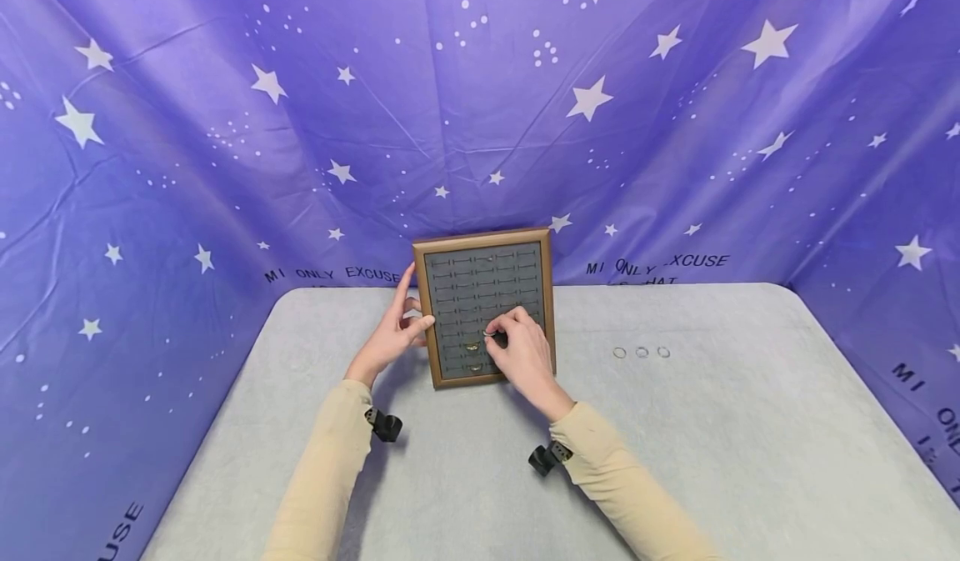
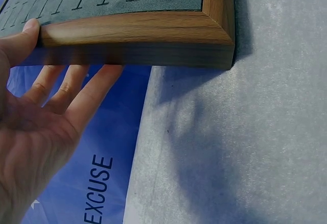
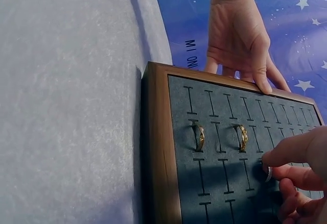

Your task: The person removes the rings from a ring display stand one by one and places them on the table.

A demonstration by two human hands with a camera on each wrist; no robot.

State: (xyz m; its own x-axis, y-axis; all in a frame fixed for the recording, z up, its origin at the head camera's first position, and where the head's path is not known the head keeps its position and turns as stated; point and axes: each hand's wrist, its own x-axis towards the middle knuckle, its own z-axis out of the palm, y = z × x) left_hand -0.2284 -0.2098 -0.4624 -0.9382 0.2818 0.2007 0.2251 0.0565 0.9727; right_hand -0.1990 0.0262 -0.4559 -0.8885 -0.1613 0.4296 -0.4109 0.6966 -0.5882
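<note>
A wood-framed ring display tray (image 1: 547,294) with a dark grey slotted pad stands tilted up on the table. My left hand (image 1: 386,343) grips its left side, thumb on the front of the frame and fingers behind it, as the left wrist view shows. With thumb and fingertips my right hand (image 1: 525,359) pinches a small silver ring (image 3: 269,174) right at a slot in the lower middle of the pad. Two gold rings, one nearer the bottom (image 3: 200,138) and one a little higher (image 3: 242,138), sit in slots close by.
To the right, three rings lie in a row on the grey table (image 1: 750,428): a gold-toned ring (image 1: 619,353) and two silvery ones (image 1: 642,352). A purple star-printed curtain (image 1: 480,127) hangs close behind the tray and along both sides.
</note>
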